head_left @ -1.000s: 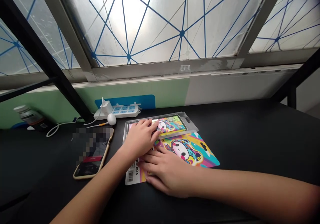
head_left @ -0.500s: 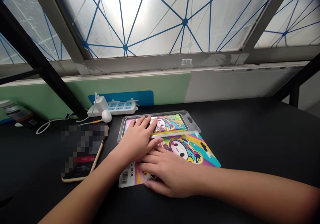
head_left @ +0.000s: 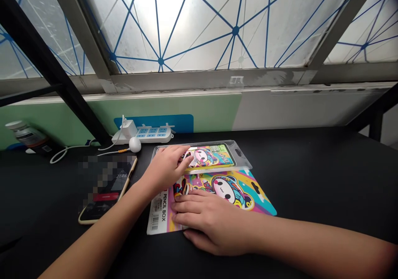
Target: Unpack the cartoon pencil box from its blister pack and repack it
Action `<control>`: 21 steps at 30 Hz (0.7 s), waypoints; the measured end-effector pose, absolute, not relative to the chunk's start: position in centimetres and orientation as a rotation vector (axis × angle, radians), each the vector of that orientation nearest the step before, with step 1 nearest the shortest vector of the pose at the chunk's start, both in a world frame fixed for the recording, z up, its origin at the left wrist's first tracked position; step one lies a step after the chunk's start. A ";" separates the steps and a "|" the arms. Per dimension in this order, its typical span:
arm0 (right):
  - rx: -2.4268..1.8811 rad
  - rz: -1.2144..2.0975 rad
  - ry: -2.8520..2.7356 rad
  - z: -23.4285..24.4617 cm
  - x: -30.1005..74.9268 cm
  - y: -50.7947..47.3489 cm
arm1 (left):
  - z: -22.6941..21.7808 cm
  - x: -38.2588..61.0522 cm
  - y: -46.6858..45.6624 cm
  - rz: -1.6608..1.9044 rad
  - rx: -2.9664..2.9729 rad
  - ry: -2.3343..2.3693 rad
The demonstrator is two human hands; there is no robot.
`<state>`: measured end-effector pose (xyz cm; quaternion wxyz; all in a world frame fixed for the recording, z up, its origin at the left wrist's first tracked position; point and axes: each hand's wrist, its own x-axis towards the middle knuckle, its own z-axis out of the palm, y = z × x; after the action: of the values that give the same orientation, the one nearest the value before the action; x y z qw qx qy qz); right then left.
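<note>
Matte black desk (head_left: 326, 167): left hand (head_left: 164, 169) spread flat on clear blister (head_left: 241, 156), right hand (head_left: 211, 221) flat on glossy card (head_left: 251, 192).

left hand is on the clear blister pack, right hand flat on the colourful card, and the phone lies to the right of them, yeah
Not quite: the phone lies to the left of them, as the head view shows. The left hand is on the clear blister pack and the right hand lies flat on the colourful card.

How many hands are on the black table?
2. The left hand rests on the pencil box; the right hand lies flat on the colourful card nearer the person. No others show.
</note>
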<state>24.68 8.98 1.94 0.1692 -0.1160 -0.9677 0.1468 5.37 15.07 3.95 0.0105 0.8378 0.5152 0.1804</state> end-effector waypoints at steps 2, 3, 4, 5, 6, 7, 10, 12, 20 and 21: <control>-0.294 0.337 -2.725 2.0 24.8 9.1 | 3.8 5.2 15.2 0.590 2.612 1.620; -0.277 0.279 -2.686 2.1 24.9 9.3 | 3.7 5.1 15.2 0.591 2.620 1.614; -0.270 0.218 -2.629 2.3 25.1 9.7 | 3.6 5.1 15.2 0.583 2.632 1.602; -0.287 0.161 -2.565 2.6 25.3 10.3 | 3.6 5.1 15.2 0.567 2.645 1.585; -0.334 0.108 -2.503 3.0 25.7 11.1 | 3.5 5.1 15.1 0.549 2.657 1.567; -0.416 0.064 -2.457 3.4 26.2 12.1 | 3.4 5.2 15.1 0.529 2.667 1.552; -0.838 0.000 -2.433 4.5 28.4 16.0 | 3.5 5.2 15.1 0.486 2.675 1.544; -1.066 0.058 -2.428 4.7 30.1 18.4 | 3.5 5.3 15.1 0.470 2.671 1.555; -1.241 0.335 -2.567 4.9 32.3 21.3 | 3.6 5.6 15.0 0.474 2.634 1.568; -1.267 0.374 -2.585 5.1 32.2 21.3 | 3.6 5.6 15.0 0.481 2.625 1.568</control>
<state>32.19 21.33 5.07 0.1191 -0.4335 -0.8840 0.1280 5.64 15.04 3.62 0.0230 0.8479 0.5064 0.1554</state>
